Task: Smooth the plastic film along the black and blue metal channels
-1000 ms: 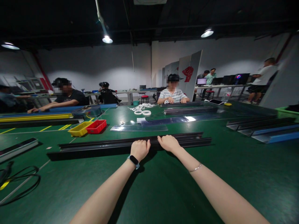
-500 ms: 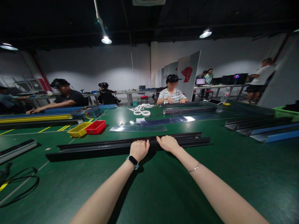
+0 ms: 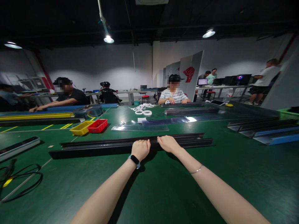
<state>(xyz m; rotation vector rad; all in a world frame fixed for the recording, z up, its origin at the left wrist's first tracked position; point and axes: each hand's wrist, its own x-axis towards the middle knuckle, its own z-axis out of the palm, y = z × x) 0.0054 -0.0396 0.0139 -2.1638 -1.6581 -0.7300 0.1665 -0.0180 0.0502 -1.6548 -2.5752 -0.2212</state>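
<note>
A long black channel profile [image 3: 98,150] lies crosswise on the green table in front of me, its long sides raised. My left hand [image 3: 140,149], with a watch on the wrist, is closed over the near wall around its middle. Just to the right, my right hand [image 3: 168,143], a thin bracelet on its wrist, grips the same near wall. A small gap separates the two hands. My fingertips are hidden behind the wall and inside the channel.
Beyond the profile lie clear plastic strips [image 3: 140,128], a yellow bin [image 3: 80,129] and a red bin [image 3: 98,126]. Blue and black profiles [image 3: 275,137] lie at right, a black cable [image 3: 25,183] at left. A co-worker [image 3: 174,93] sits across the table.
The whole view has shifted slightly, so everything appears a little further right. Both hands keep the same hold on the black profile.
</note>
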